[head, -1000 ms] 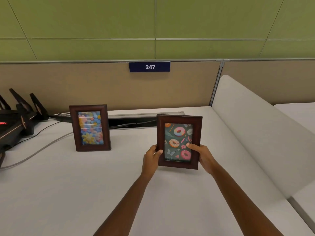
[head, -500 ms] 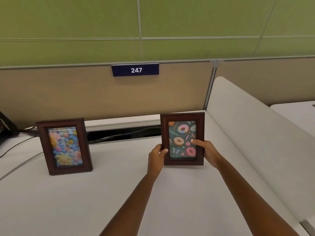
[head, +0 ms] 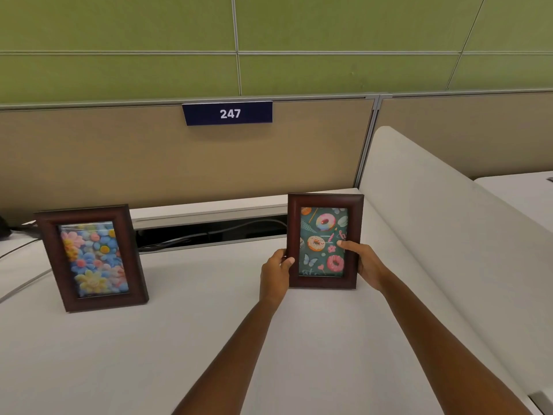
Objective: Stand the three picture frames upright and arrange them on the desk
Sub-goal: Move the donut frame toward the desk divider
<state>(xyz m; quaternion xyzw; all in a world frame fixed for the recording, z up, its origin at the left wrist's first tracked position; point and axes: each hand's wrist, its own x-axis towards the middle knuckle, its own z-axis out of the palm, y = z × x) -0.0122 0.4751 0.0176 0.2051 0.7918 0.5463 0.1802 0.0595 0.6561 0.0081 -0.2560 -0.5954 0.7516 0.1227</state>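
A dark wooden frame with a donut picture (head: pixel 324 238) stands upright on the white desk (head: pixel 209 339), right of centre, its bottom edge at the desk surface. My left hand (head: pixel 273 272) grips its left edge low down. My right hand (head: pixel 363 262) holds its right edge, thumb on the glass. A second dark frame with a flower picture (head: pixel 91 257) stands upright by itself at the left, leaning slightly back. No third frame is in view.
A beige partition with a blue "247" sign (head: pixel 227 113) runs behind the desk. A cable slot (head: pixel 209 233) with wires lies between the frames. A white slanted divider (head: pixel 449 229) borders the desk on the right. Cables (head: pixel 21 283) trail at the far left.
The donut frame has moved farther back and slightly right with both hands on it, and now sits at the desk surface. My view has shifted right, so the black device at left is out of sight.
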